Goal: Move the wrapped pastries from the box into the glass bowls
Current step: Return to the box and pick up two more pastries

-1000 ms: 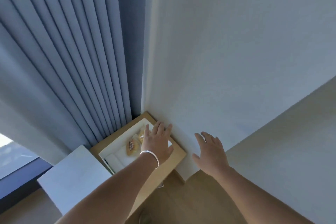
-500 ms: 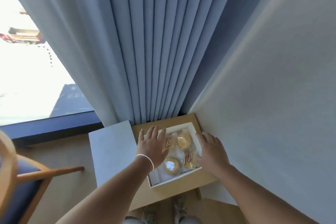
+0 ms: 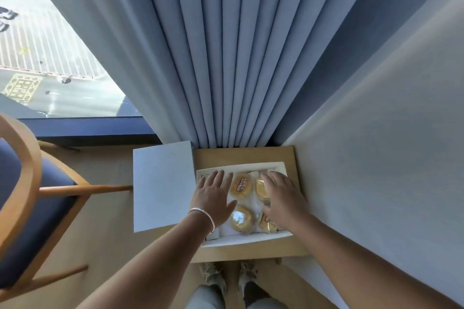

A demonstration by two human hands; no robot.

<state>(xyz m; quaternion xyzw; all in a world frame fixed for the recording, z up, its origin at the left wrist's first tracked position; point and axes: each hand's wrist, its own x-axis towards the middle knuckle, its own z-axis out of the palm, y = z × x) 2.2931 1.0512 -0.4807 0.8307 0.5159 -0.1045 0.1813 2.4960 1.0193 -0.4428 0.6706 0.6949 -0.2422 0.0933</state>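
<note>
You stand over a small light-wood side table (image 3: 251, 155) set in the corner where pleated blue-grey curtains (image 3: 226, 57) meet a pale wall (image 3: 389, 133), and both your bare hands reach down into the shallow white cardboard box (image 3: 241, 239) that lies open on it. Your left hand (image 3: 213, 198), a thin silver bangle (image 3: 204, 214) at the wrist, lies flat with fingers spread over the left part of the box, its thumb just beside the near golden pastry; it grips nothing. Your right hand (image 3: 285, 195) is spread open too, palm down over the right part of the box, covering much of two pastries; whether its fingers touch the wrappers cannot be told. Four round golden pastries in clear plastic wrappers (image 3: 242, 185) show inside the box, two toward the curtains and two toward you, all of them in their places. The box's flat white lid (image 3: 163, 185) sits just left of the box, overhanging the table's left edge. Farther left of the table stands a wooden chair with a dark blue seat (image 3: 30, 208), below a window (image 3: 50, 45). Your shoes (image 3: 213, 276) show on the floor just under the table's near edge.
</note>
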